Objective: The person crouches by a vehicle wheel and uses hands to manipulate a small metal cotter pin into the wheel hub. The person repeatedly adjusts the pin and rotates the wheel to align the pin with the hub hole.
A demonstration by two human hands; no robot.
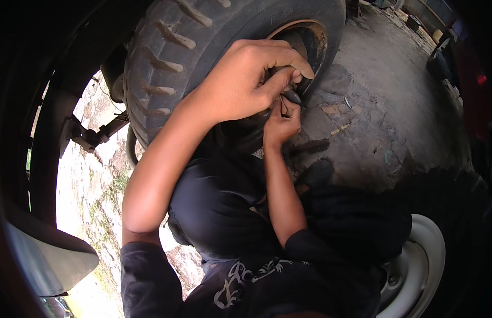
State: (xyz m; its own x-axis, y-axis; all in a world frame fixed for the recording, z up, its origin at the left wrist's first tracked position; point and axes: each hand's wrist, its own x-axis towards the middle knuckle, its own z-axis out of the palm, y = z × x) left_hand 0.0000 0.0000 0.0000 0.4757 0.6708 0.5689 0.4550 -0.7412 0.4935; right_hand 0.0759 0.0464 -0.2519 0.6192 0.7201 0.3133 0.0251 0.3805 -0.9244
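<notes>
- Head view: treaded tire, standing upright, apparently keeping its open side reachable
- Rim, inside the tire, partly covered
- Left hand, across the tire's side, thumb and fingertips pressed together, their hold unclear
- Right hand, before the tire, fingertips pinching, probably for fine control; cannot tell what
- Dark rounded part, against the tire's opening, too obscured to identify

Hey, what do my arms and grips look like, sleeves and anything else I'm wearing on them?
Your left sleeve and right sleeve are dark and short. Neither left grip nor right grip is gloved; no watch shows.
</notes>
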